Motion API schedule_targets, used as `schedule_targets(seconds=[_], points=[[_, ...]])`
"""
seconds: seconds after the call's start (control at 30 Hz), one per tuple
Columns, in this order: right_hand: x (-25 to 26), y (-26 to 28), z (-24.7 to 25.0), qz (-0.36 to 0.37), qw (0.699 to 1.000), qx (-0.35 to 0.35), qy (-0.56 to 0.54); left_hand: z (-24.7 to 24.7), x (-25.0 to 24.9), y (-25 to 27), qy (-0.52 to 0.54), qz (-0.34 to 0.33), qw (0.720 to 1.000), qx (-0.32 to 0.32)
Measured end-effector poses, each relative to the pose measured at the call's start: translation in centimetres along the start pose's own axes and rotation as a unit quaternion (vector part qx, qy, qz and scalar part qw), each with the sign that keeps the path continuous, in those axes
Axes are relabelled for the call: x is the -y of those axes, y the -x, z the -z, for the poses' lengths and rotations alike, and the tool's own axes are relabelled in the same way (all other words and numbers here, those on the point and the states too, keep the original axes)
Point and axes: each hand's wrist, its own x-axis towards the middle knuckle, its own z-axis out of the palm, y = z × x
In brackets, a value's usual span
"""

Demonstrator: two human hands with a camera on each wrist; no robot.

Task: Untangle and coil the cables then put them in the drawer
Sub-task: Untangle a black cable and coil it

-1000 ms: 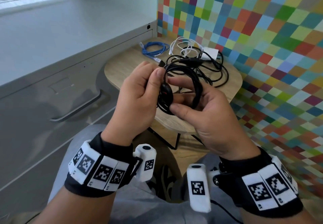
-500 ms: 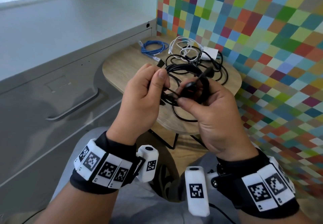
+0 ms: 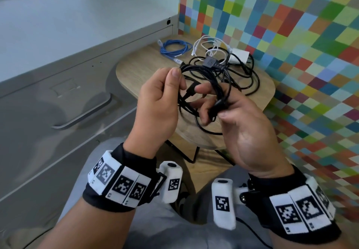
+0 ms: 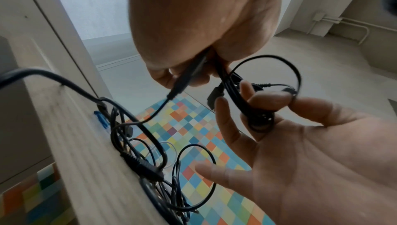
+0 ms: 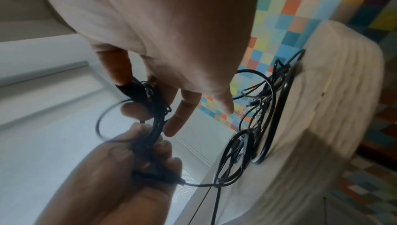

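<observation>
Two hands are held together above the lap, at the 6 o'clock edge of the table (image 3: 136, 78), both busy with one black cable (image 3: 204, 74). The left hand (image 3: 157, 105) is curled shut round a bunch of its loops, thumb pressed on top. The right hand (image 3: 242, 124) is half open, palm up: the loops are hooked over its spread fingers and a dark plug is pinched at the thumb. The coiling step appears to be in hand, with part of the cable trailing back to the tangle (image 3: 239, 74) at the table's centre. Next, the slack would likely need to be drawn free of that tangle and wound on without snagging. Farther off, at 12 o'clock, a white cable (image 3: 206, 45) and charger (image 3: 240, 55) are seen, and at 11 o'clock a blue cable (image 3: 174, 47). At 9 o'clock the drawer (image 3: 64, 101) is seen shut.
</observation>
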Motion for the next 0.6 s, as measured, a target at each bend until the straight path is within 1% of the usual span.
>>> schedule_targets(seconds=[0.17,0.23,0.3,0.37,0.5,0.6], points=[[0.0,0.3,-0.1,0.004,1.000,-0.018,0.002,-0.1,-1.0,0.3,0.003,-0.033,0.999,-0.034],[0.2,0.5,-0.5,0.012,0.999,-0.026,-0.027,-0.2,-1.3,0.5,0.007,-0.046,0.998,-0.051],[0.5,0.6,-0.9,0.002,0.997,-0.054,-0.059,-0.4,-1.4,0.7,0.009,-0.050,0.997,-0.064],[0.8,0.6,-1.4,0.000,0.997,-0.068,-0.029,-0.7,-1.5,0.9,0.018,-0.046,0.996,-0.071],[0.9,0.7,-1.8,0.027,0.996,-0.063,0.048,-0.8,-1.8,1.1,-0.010,-0.068,0.994,-0.082],[0.2,0.4,-2.0,0.054,0.991,-0.094,0.077,-0.6,-2.0,1.2,-0.013,-0.074,0.995,-0.073]])
